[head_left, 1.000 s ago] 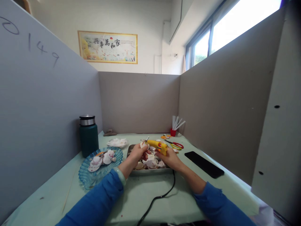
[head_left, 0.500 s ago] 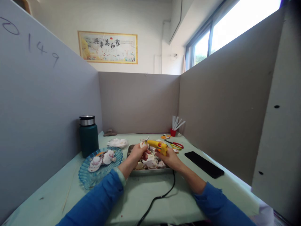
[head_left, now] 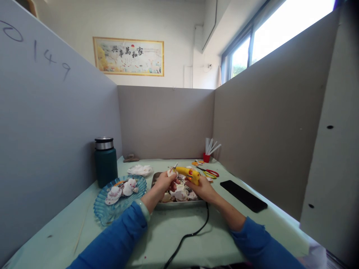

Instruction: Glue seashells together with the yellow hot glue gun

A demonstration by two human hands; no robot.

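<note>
My right hand (head_left: pixel 204 189) is wrapped round the handle of a yellow glue gun (head_left: pixel 188 173), whose nozzle points left. In my left hand (head_left: pixel 165 184) a small white seashell (head_left: pixel 172 173) is pinched, close to the nozzle; whether the two touch I cannot tell. Both hands are above a metal tray (head_left: pixel 179 203) heaped with pale seashells (head_left: pixel 180 192). From the glue gun a black cord (head_left: pixel 193 234) runs down toward me. On the left, a blue glass plate (head_left: pixel 102 213) bears several reddish-speckled white shells (head_left: pixel 114 195).
A dark green bottle (head_left: pixel 106 164) stands behind the plate, near a white plastic bundle (head_left: pixel 139 170). Scissors (head_left: pixel 211 173) and a red cup (head_left: pixel 206 158) of white glue sticks (head_left: pixel 211 145) are at the back right. A black phone (head_left: pixel 243 195) lies right. Grey partitions (head_left: pixel 166 123) enclose the table.
</note>
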